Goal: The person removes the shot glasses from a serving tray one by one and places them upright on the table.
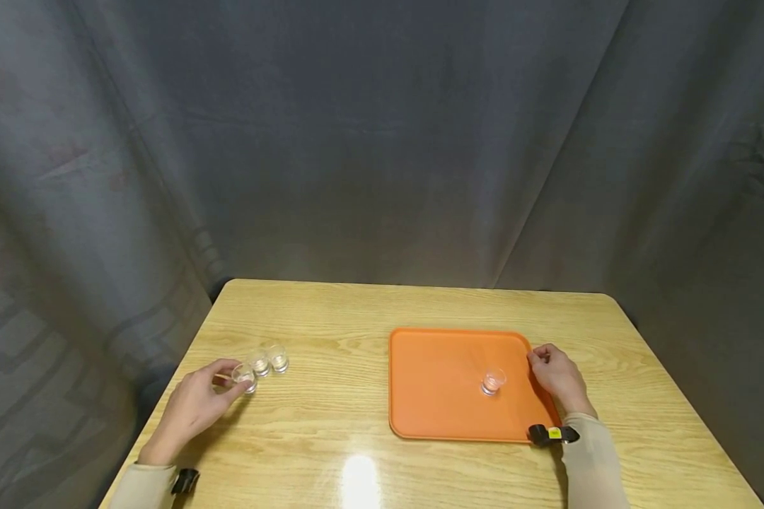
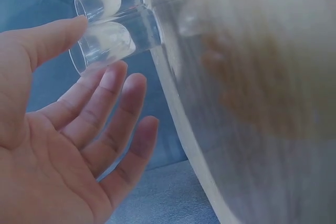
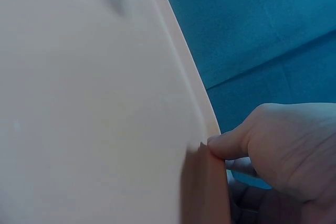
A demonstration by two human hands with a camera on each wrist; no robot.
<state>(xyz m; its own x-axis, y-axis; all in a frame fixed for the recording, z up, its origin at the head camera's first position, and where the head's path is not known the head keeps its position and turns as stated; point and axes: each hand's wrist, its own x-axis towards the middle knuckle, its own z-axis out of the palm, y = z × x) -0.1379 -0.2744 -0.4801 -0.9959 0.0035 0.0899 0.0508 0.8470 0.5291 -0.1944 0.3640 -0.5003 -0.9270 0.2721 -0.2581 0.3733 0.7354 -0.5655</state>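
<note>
Three small clear shot glasses stand close together on the left of the table. My left hand [image 1: 197, 403] is at the nearest shot glass [image 1: 245, 379], thumb on one side and fingertips on the other, pinching it. In the left wrist view, the thumb [image 2: 65, 38] meets the glass rim while the other fingers spread loosely below. Another shot glass [image 1: 279, 359] stands at the far end of that group. My right hand [image 1: 559, 378] pinches the right rim of an orange tray [image 1: 433, 417], thumb over the edge. On the tray stands one more shot glass [image 1: 493, 381].
The wooden table [image 1: 331, 311] has rounded far corners. A grey curtain [image 1: 382, 155] hangs behind it and along the sides. Bare wood lies between the glasses and the tray. Dark straps circle both wrists.
</note>
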